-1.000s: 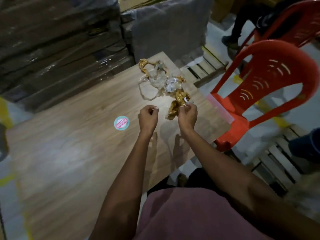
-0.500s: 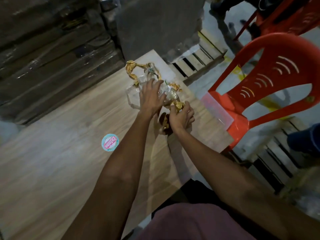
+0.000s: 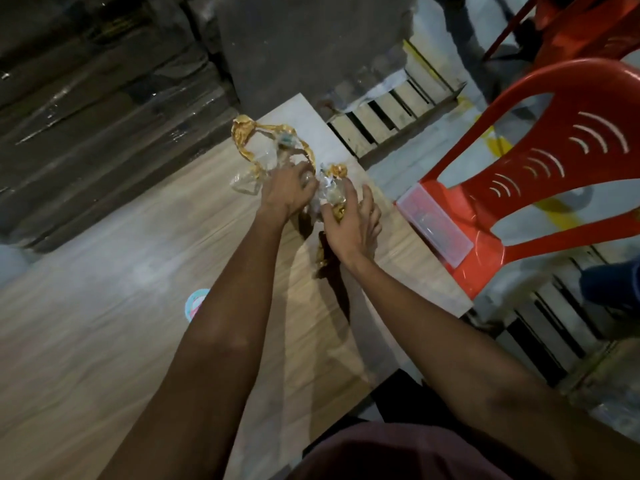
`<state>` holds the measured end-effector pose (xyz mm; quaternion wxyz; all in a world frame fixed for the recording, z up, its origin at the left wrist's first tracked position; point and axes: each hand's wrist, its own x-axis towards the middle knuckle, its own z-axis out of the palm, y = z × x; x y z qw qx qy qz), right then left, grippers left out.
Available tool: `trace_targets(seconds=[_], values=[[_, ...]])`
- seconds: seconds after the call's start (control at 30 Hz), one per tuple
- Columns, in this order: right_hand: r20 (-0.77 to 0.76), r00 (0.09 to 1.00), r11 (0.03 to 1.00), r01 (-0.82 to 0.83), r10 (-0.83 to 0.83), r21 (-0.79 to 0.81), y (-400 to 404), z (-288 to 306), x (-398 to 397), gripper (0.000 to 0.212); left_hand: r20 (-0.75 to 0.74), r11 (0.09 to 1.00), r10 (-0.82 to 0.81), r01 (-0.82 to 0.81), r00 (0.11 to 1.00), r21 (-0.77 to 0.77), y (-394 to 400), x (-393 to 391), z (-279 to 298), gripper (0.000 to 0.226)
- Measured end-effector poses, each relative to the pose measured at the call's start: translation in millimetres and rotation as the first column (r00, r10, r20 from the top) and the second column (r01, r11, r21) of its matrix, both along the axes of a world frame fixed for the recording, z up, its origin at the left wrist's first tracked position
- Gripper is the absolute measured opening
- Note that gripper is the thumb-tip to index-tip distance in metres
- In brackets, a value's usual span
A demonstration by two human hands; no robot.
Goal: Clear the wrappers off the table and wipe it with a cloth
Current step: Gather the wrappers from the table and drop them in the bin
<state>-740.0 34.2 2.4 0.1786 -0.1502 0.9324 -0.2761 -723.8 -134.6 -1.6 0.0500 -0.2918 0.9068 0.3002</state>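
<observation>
Both of your hands have closed in on the wrappers (image 3: pixel 277 157) since a second ago, when they hung as fists short of the pile. Your left hand (image 3: pixel 285 192) now lies on the clear plastic at the middle of the heap, fingers curled down into it; it looks like a grasp, though the fingertips are hidden. Your right hand (image 3: pixel 349 221) has its thumb and forefinger bent round a clear and gold wad, the other fingers spread loosely beside it. A gold tail hangs below that hand onto the table (image 3: pixel 104 306).

You are gathering, then, not yet lifting: the wrappers lie at the far right corner of the table, and the gold ribbon loop at the far end trails free beyond your left hand. Draw it in or it may drag off the edge.

No cloth is in view, so wiping is some way off. A round sticker (image 3: pixel 195 303) sits on the table beside your left forearm, partly hidden. A red chair (image 3: pixel 540 188) stands just beside the right edge with a clear box (image 3: pixel 434 225) on its seat. Nothing blocks your hands.
</observation>
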Motion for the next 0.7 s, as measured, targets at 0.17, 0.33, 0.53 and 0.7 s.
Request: trace_targets(seconds=[0.17, 0.33, 0.53, 0.7], values=[[-0.005, 0.995, 0.994, 0.100, -0.101, -0.038, 9.2, -6.5, 9.1, 0.064, -0.008, 0.996, 0.023, -0.022, 1.000, 0.088, 32.5, 30.8, -0.2, 0.054], [-0.021, 0.995, 0.994, 0.093, -0.095, -0.059, 19.5, -10.6, 19.4, 0.046, -0.051, 0.983, 0.161, -0.156, 0.986, 0.098, 62.3, 66.3, -0.9, 0.059], [0.058, 0.997, 0.993, 0.065, -0.059, -0.100, 28.5, -16.8, 25.7, 0.039, -0.219, 0.952, 0.289, -0.303, 0.932, -0.035, 93.0, 108.2, 0.5, 0.048], [0.045, 0.997, 0.984, 0.070, -0.063, -0.166, 35.5, -18.1, 45.1, 0.045, -0.372, 0.907, 0.345, -0.408, 0.862, -0.106, 99.6, 124.9, 9.1, 0.025]])
